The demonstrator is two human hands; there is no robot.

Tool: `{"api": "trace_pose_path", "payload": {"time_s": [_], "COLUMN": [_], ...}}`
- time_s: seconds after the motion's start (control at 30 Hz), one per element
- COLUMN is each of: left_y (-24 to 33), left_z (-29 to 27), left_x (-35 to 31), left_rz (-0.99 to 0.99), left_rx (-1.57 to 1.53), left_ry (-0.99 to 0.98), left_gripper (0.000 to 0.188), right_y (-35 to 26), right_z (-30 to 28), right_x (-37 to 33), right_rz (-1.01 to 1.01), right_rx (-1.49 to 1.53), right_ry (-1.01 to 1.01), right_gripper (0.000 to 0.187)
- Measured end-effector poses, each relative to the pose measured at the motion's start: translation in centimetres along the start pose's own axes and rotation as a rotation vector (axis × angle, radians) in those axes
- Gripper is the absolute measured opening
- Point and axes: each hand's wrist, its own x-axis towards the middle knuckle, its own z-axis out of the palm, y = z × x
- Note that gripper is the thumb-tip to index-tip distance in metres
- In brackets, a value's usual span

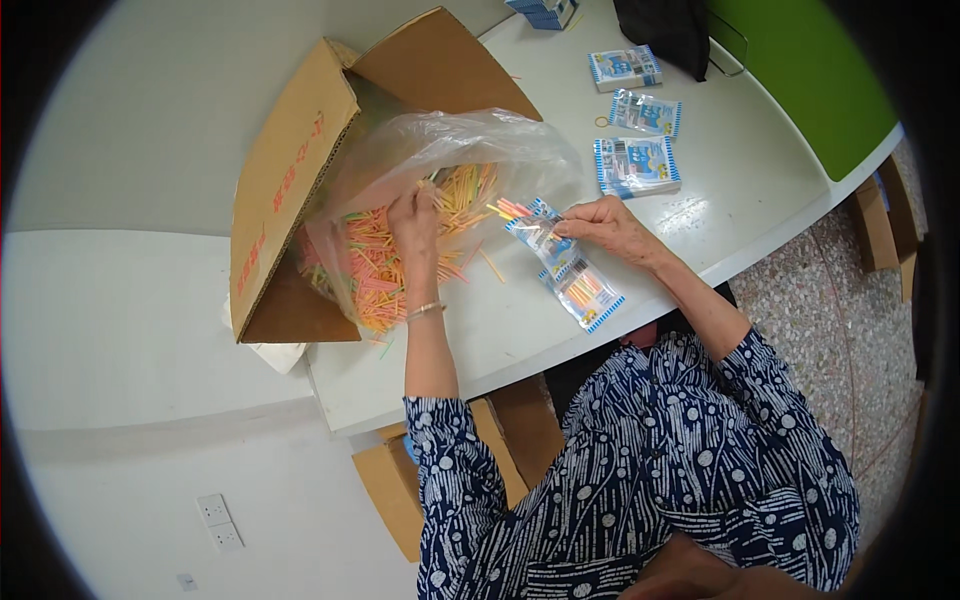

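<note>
My left hand (412, 220) reaches into a clear plastic bag (440, 130) full of thin pink, orange, yellow and green sticks (375, 265). Its fingers are curled closed among the sticks; what they pinch is partly hidden. In my right hand (610, 230) is a small blue-and-white clear packet (538, 228), gripped between thumb and fingers. Several pink and yellow sticks poke out of its upper left end. Just below it on the table lies a filled packet (585, 293), with coloured sticks showing through its window.
An open cardboard box (290, 200) holds the bag on the white table (460, 350). Stacked packets (637, 167), more packets (625, 68) and a loose packet (645, 113) lie at the right, near a rubber band (601, 122). A black bag (665, 30) sits at the far edge.
</note>
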Motion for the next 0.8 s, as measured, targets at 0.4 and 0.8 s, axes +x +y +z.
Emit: {"api": "trace_pose_path", "payload": {"time_s": [0.4,0.8], "left_y": [7.6,10.7], "left_z": [-5.5,-2.2], "left_x": [-4.5,-6.1], "left_rz": [0.167,0.519], "left_rx": [0.318,0.551], "left_ry": [-0.552,-0.513], "left_gripper": [0.014,0.013], "right_y": [-0.2,-0.3], "right_z": [0.4,0.2], "right_x": [0.1,-0.3], "right_rz": [-0.007,0.018], "right_rx": [-0.082,-0.076], "right_ry": [-0.044,-0.097], "right_gripper": [0.024,0.026]}}
